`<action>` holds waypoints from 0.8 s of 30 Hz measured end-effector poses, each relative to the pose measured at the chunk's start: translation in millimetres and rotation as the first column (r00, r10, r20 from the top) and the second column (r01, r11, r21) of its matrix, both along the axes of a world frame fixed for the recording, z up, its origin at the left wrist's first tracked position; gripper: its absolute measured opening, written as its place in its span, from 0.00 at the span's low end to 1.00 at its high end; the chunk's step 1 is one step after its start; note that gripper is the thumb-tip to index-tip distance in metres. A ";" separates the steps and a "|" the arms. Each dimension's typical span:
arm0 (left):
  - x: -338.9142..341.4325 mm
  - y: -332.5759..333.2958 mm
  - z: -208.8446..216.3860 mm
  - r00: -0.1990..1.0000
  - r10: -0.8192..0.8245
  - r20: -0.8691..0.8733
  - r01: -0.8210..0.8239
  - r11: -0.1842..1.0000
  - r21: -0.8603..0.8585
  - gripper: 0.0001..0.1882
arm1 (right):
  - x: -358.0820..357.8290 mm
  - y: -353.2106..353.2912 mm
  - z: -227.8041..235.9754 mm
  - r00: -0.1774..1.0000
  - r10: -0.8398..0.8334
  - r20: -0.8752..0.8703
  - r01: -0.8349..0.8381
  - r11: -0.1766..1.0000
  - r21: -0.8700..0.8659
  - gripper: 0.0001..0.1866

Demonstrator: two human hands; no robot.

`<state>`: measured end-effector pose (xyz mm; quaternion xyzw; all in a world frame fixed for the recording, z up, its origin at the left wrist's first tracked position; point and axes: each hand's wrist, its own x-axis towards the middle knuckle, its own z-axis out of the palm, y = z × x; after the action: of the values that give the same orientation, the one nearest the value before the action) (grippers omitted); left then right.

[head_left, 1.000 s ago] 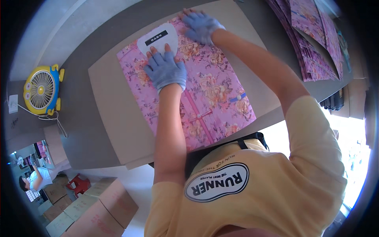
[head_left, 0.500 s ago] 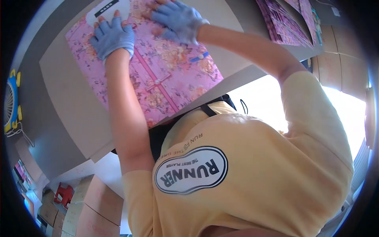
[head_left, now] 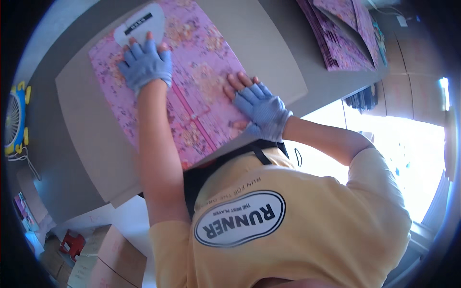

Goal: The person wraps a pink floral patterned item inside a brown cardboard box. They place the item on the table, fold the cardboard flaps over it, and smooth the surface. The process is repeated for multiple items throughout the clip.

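A flat pink floral-printed piece [head_left: 204,57], perhaps a folded paper bag, lies on a grey-brown board in front of me. It bears a darker pink printed ribbon stripe and, at its far end, a white rounded panel [head_left: 139,30] with a black strip. My left hand [head_left: 148,67], in a blue fingerless glove, presses flat on the left half, fingertips at the panel's near edge. Gloved the same way, my right hand [head_left: 261,108] rests with fingers stretched over the right edge near my body. Neither hand grips anything.
The large board [head_left: 269,48] sits on a dark grey table [head_left: 45,139]. More pink floral pieces [head_left: 343,36] are stacked at the far right. A blue-and-yellow fan [head_left: 17,117] stands at the left. Cardboard boxes [head_left: 120,254] and a red stool [head_left: 73,244] are low at the left.
My right hand has slid from the far part of the floral piece toward me, to its right edge. It now covers the spot where a small blue band showed. My left hand stays pressed down.
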<state>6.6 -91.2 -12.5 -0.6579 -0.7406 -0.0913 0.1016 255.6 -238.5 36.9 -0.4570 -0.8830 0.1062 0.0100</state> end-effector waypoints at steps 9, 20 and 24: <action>2.2 -8.4 5.1 0.998 -0.009 -0.056 0.009 1.000 -0.004 0.28 | -65.4 258.3 -33.4 0.999 0.038 0.030 -0.047 0.920 0.389 0.34; -7.9 -0.4 1.7 0.997 -0.051 0.057 0.049 0.999 0.023 0.26 | -109.0 336.8 -24.3 0.962 0.027 -0.270 0.111 0.870 0.480 0.30; -7.9 7.8 -4.7 0.993 -0.101 0.067 0.097 0.993 0.062 0.27 | -86.4 266.5 -13.7 0.979 -0.024 -0.204 0.094 0.935 0.342 0.27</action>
<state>-1.3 -83.4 -17.2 -0.6870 -0.7072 -0.1408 0.0902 169.2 28.0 23.2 -0.4617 -0.8683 -0.0082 0.1813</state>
